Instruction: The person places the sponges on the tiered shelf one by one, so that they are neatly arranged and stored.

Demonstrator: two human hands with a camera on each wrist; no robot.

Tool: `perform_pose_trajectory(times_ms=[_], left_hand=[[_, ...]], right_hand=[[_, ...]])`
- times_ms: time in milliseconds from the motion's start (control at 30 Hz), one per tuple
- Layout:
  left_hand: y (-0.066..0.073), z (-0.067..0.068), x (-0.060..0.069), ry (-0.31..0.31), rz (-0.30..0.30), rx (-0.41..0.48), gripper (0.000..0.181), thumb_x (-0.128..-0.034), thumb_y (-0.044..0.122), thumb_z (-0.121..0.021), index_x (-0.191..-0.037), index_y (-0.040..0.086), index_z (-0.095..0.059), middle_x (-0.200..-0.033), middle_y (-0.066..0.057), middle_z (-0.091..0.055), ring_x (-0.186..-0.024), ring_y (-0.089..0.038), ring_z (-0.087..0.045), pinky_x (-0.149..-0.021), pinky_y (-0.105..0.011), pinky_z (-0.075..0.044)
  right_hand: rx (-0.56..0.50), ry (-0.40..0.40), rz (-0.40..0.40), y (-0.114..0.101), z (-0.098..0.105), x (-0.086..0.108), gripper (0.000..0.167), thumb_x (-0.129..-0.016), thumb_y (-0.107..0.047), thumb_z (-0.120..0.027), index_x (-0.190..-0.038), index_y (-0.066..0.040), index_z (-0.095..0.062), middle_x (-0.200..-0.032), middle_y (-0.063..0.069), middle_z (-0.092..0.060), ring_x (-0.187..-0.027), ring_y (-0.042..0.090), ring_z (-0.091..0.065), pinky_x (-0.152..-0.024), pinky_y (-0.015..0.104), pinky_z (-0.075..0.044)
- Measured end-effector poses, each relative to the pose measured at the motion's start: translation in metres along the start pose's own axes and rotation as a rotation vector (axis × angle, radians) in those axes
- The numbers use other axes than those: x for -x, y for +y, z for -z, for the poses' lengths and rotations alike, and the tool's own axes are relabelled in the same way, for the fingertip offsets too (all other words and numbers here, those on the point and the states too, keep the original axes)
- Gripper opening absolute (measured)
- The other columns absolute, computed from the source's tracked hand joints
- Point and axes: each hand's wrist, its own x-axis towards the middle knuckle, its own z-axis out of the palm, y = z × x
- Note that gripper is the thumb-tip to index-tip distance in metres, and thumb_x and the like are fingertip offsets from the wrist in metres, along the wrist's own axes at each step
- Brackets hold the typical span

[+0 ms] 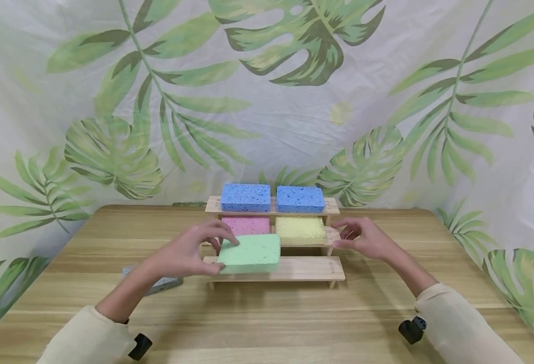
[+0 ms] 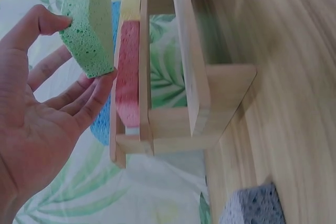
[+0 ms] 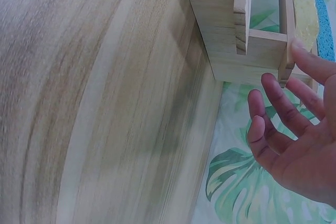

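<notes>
In the head view my left hand (image 1: 191, 250) pinches a green sponge (image 1: 251, 254) by its left end, above the lowest step of a wooden three-step rack (image 1: 312, 268). The left wrist view shows thumb and fingers on opposite sides of the green sponge (image 2: 89, 24). My right hand (image 1: 360, 237) is at the right end of the middle step, beside a yellow sponge (image 1: 300, 230); in the right wrist view its thumb touches the step's end and the other fingers are loosely bent. A pink sponge (image 1: 245, 225) lies on the middle step's left, partly behind the green one.
Two blue sponges, left (image 1: 246, 197) and right (image 1: 300, 199), sit on the top step. A grey sponge (image 1: 164, 284) lies on the wooden table (image 1: 258, 323) left of the rack, partly hidden by my left forearm. Behind the table hangs a leaf-patterned cloth (image 1: 285, 131).
</notes>
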Motion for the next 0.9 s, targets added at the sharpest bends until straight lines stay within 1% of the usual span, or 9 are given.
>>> perform_pose_trajectory(times_ms=[100,267,333,400,500,600,767,900], left_hand=[[0.004,-0.006,-0.002,0.003,-0.003,-0.007,0.04,-0.0754,0.008,-0.078,-0.115,0.013,-0.074,-0.124,-0.007,-0.063,-0.087,-0.02,-0.064,-0.079,-0.046,-0.057],[0.009,-0.014,-0.007,0.0,-0.007,-0.042,0.039,-0.0757,0.012,-0.078,-0.114,0.016,-0.075,-0.12,-0.001,-0.065,-0.089,-0.022,-0.064,-0.08,-0.046,-0.056],[0.011,-0.017,-0.008,-0.009,-0.01,-0.04,0.037,-0.0768,0.013,-0.078,-0.114,0.017,-0.076,-0.119,0.001,-0.066,-0.09,-0.023,-0.065,-0.081,-0.045,-0.057],[0.012,-0.021,-0.01,-0.019,-0.026,-0.033,0.036,-0.0776,0.012,-0.078,-0.113,0.016,-0.076,-0.119,0.001,-0.067,-0.091,-0.022,-0.065,-0.083,-0.043,-0.058],[0.013,-0.027,-0.013,-0.029,-0.059,-0.019,0.032,-0.0793,0.012,-0.079,-0.112,0.015,-0.077,-0.119,-0.002,-0.068,-0.092,-0.021,-0.065,-0.083,-0.042,-0.059],[0.014,-0.035,-0.016,-0.026,-0.069,-0.008,0.031,-0.0796,0.012,-0.08,-0.11,0.013,-0.078,-0.119,-0.005,-0.068,-0.095,-0.02,-0.065,-0.083,-0.042,-0.059],[0.015,-0.047,-0.018,0.001,-0.063,-0.019,0.03,-0.0779,0.013,-0.081,-0.108,0.011,-0.079,-0.119,-0.009,-0.068,-0.094,-0.021,-0.067,-0.08,-0.041,-0.06],[0.016,-0.053,-0.02,0.016,-0.053,-0.025,0.03,-0.0775,0.013,-0.081,-0.107,0.01,-0.08,-0.121,-0.012,-0.067,-0.089,-0.023,-0.069,-0.078,-0.041,-0.06]], right_hand=[[-0.001,-0.001,0.002,-0.001,0.0,0.0,0.046,-0.093,-0.014,-0.079,-0.131,0.008,-0.065,-0.095,0.011,-0.072,-0.082,0.021,-0.068,-0.069,0.03,-0.056],[0.001,-0.003,-0.004,-0.001,0.0,0.0,0.045,-0.094,-0.013,-0.079,-0.131,0.008,-0.065,-0.095,0.012,-0.072,-0.081,0.021,-0.068,-0.068,0.03,-0.055],[0.004,-0.002,-0.009,0.0,0.0,0.0,0.045,-0.093,-0.013,-0.079,-0.131,0.008,-0.065,-0.095,0.012,-0.072,-0.08,0.022,-0.068,-0.067,0.03,-0.055],[0.007,0.0,-0.015,0.001,0.0,0.0,0.045,-0.093,-0.013,-0.079,-0.131,0.007,-0.066,-0.095,0.012,-0.072,-0.081,0.023,-0.068,-0.067,0.03,-0.055],[0.009,0.003,-0.017,0.0,-0.001,0.0,0.044,-0.093,-0.012,-0.079,-0.13,0.007,-0.066,-0.094,0.012,-0.072,-0.081,0.024,-0.068,-0.068,0.03,-0.056],[0.006,0.002,-0.01,0.0,0.0,0.001,0.045,-0.093,-0.012,-0.079,-0.131,0.007,-0.066,-0.094,0.011,-0.072,-0.081,0.024,-0.068,-0.068,0.03,-0.056],[-0.006,0.003,0.006,0.0,0.0,0.0,0.045,-0.093,-0.012,-0.08,-0.13,0.008,-0.065,-0.094,0.011,-0.072,-0.08,0.023,-0.068,-0.068,0.029,-0.056],[-0.005,0.005,0.007,0.001,-0.001,0.0,0.045,-0.093,-0.012,-0.08,-0.13,0.008,-0.066,-0.093,0.011,-0.072,-0.08,0.022,-0.068,-0.068,0.029,-0.056]])
